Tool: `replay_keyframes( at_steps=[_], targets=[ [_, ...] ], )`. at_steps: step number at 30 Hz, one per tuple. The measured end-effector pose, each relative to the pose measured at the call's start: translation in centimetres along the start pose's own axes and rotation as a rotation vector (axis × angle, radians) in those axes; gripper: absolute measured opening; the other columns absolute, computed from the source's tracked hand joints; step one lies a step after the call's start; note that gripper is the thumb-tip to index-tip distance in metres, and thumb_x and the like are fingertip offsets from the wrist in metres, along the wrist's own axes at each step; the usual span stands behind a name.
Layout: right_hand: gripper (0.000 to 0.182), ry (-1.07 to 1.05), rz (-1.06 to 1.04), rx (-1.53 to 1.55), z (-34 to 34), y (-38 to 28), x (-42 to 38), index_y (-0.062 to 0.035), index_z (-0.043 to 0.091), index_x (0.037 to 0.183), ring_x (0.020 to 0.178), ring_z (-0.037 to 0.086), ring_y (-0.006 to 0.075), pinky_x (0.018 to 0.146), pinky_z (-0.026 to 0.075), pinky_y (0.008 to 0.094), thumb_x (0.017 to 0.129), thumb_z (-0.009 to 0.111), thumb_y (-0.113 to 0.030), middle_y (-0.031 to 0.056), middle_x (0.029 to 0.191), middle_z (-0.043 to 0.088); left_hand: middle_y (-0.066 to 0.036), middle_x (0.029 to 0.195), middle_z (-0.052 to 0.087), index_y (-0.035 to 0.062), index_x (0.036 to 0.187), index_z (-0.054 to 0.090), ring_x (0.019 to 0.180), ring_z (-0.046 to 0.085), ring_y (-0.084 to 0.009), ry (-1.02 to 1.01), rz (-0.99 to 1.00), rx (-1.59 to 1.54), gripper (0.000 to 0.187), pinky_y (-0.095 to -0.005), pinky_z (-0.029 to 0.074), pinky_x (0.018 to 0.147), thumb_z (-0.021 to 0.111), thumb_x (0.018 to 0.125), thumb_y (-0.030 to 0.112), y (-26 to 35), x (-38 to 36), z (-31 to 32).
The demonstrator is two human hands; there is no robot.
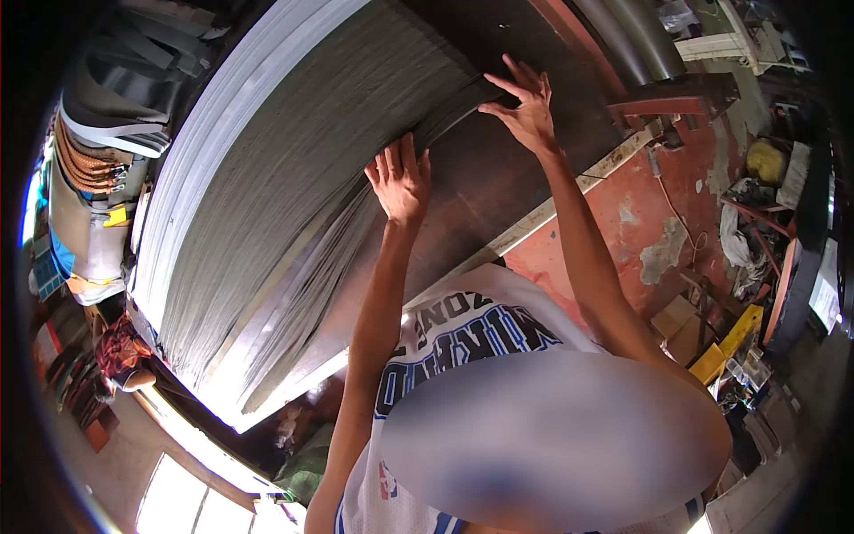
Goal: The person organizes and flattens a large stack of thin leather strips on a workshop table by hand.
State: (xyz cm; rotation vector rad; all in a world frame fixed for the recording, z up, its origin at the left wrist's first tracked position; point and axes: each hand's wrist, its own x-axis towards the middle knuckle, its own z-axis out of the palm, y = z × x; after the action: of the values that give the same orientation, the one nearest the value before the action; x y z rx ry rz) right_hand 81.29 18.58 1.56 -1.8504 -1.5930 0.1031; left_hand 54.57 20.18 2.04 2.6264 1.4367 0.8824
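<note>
A broad stack of thin grey sheet-like layers (pixel 294 133), with many fine lines along it, spreads over a dark tabletop (pixel 471 191). Its lower part fans into loose folds. My left hand (pixel 400 184) lies back-up at the near edge of the stack, fingers stretched out, fingertips against the grey layers. Further right, my right hand (pixel 528 111) hovers close over the dark surface by the far end of the stack's edge. Its fingers are spread, with the thumb pointing toward that edge.
A pale wooden strip (pixel 534 218) edges the table on my side. Metal rollers (pixel 636 40) on a red frame stand at the upper right. Rolled material and brown cords (pixel 84 160) sit at the left. A peeling red surface (pixel 649 222) and clutter, including a yellow bar (pixel 729 343), lie right.
</note>
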Motion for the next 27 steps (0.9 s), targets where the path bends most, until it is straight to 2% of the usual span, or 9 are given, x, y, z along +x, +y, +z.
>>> replay_keyframes(
  at_steps=[11,17,20,23,26,27],
  targets=[
    [0.054,-0.023,0.008,-0.036,0.3,0.3,0.0,-0.031,0.073,0.123,0.143,0.035,0.0299,0.121,0.013,0.0604,0.072,0.082,-0.05,0.0017,0.156,0.044,-0.009,0.116,0.06,0.0075,0.126,0.062,0.107,0.058,-0.0286,0.021,0.017,0.029,0.045,-0.0494,0.041,0.092,0.072,0.089,0.03,-0.1,0.1,-0.2],
    [0.056,-0.033,-0.006,-0.036,-0.4,0.0,0.4,-0.0302,0.073,0.123,0.142,0.037,0.0299,0.12,0.014,0.059,0.072,0.082,-0.051,0.0057,0.156,0.044,-0.009,0.116,0.062,0.0075,0.124,0.064,0.109,0.058,-0.0284,0.007,0.003,0.037,0.043,-0.0494,0.04,0.095,0.071,0.09,0.032,0.0,0.1,-0.4],
    [0.053,-0.076,-0.015,0.031,-1.0,0.0,0.9,-0.0278,0.072,0.125,0.144,0.037,0.029,0.121,0.013,0.0571,0.077,0.082,-0.047,0.0031,0.157,0.043,-0.009,0.115,0.064,0.0068,0.123,0.066,0.109,0.059,-0.0288,-0.012,-0.024,0.038,0.042,-0.0495,0.039,0.097,0.07,0.092,0.034,0.1,0.0,-0.2],
    [0.043,-0.116,0.007,0.034,-1.1,0.4,1.5,-0.0268,0.072,0.123,0.144,0.037,0.0269,0.122,0.013,0.0566,0.084,0.077,-0.042,0.0039,0.158,0.041,-0.009,0.112,0.064,0.0068,0.123,0.066,0.107,0.059,-0.0281,-0.009,-0.029,0.042,0.042,-0.0484,0.04,0.095,0.07,0.092,0.034,-0.1,0.0,-0.1],
    [0.027,-0.138,-0.014,0.056,-1.0,1.0,2.1,-0.0244,0.072,0.116,0.144,0.038,0.0258,0.121,0.014,0.0566,0.093,0.068,-0.036,0.0059,0.159,0.04,-0.009,0.111,0.063,0.0068,0.123,0.066,0.105,0.059,-0.0276,-0.005,-0.024,0.042,0.042,-0.0474,0.04,0.093,0.07,0.092,0.034,-0.1,0.0,-0.1],
    [0.027,-0.139,-0.017,0.056,-1.0,1.1,2.2,-0.0244,0.072,0.116,0.144,0.038,0.0258,0.121,0.014,0.0566,0.093,0.068,-0.036,0.0059,0.159,0.04,-0.009,0.111,0.063,0.0069,0.123,0.065,0.105,0.058,-0.0275,-0.003,-0.022,0.038,0.042,-0.047,0.04,0.092,0.07,0.092,0.035,0.0,0.0,-0.2]
  ],
)
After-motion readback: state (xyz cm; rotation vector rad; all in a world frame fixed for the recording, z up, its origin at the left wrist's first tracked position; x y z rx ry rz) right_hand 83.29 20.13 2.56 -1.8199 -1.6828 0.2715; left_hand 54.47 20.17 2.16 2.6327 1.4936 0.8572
